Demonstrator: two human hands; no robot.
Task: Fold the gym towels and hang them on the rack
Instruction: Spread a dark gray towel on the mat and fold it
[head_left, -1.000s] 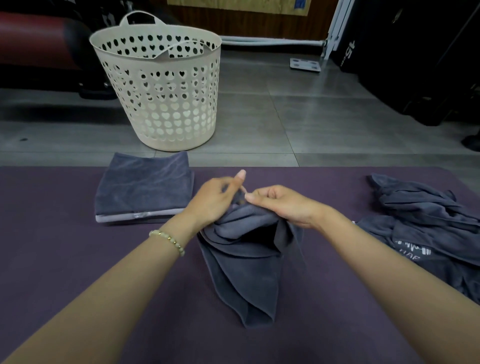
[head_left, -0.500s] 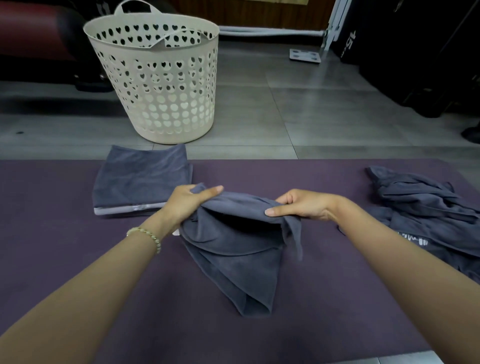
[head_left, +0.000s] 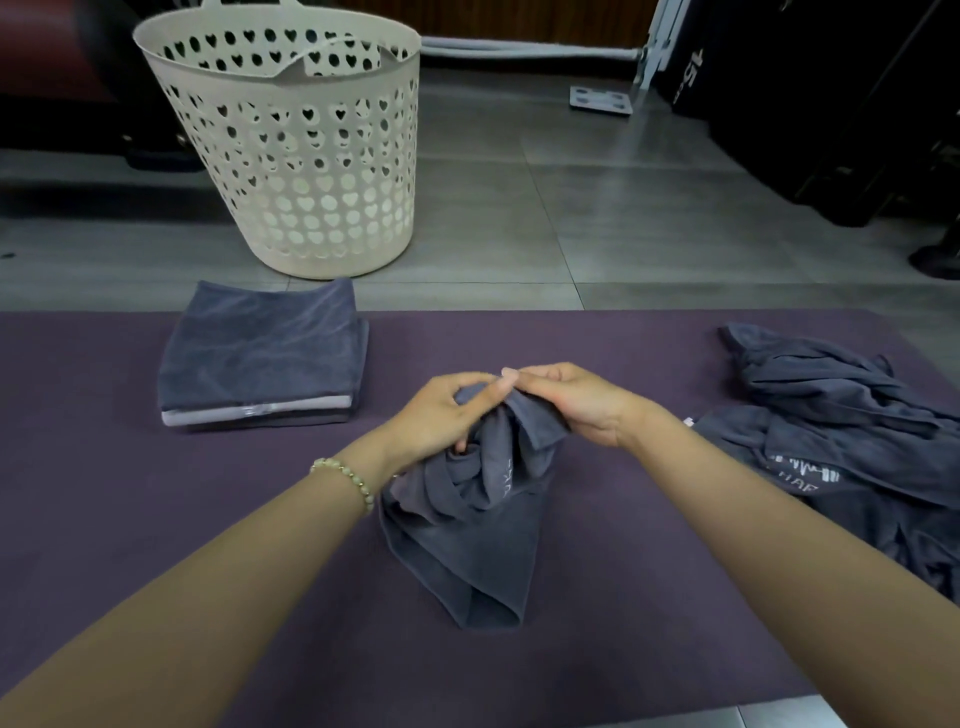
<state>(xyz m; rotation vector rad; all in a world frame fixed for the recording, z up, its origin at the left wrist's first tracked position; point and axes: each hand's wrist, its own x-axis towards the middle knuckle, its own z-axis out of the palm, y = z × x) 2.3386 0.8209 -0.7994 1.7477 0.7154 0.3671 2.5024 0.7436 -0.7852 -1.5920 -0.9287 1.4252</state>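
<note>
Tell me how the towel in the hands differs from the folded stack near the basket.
The held towel is bunched and creased; the folded stack is a neat, flat square. The held towel is gripped at its top by the left hand and right hand, its lower end drooping onto the mat; the folded stack rests on the mat with no hand on it. Both are dark grey cloth.

Folded towels (head_left: 260, 353) left, basket (head_left: 306, 156) behind them.
</note>
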